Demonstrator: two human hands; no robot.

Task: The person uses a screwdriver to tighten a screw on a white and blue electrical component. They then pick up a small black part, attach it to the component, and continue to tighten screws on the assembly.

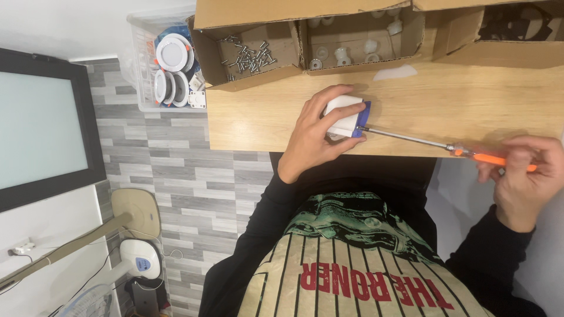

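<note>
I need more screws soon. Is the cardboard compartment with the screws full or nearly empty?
Nearly empty: the screws lie in a thin scatter, and bare cardboard shows over most of the compartment floor.

Screws in cardboard box (249,56), clear bin (141,64), fan (138,261)

I was in a small work corner at home. My wooden tabletop (446,100) had open cardboard boxes (305,35), one full of little screws (249,57), one with white plastic parts (343,56). A clear bin (141,64) of round white lamps (173,53) sat on the grey tiled floor (194,182), and a fan (138,261) stood there too.
</note>
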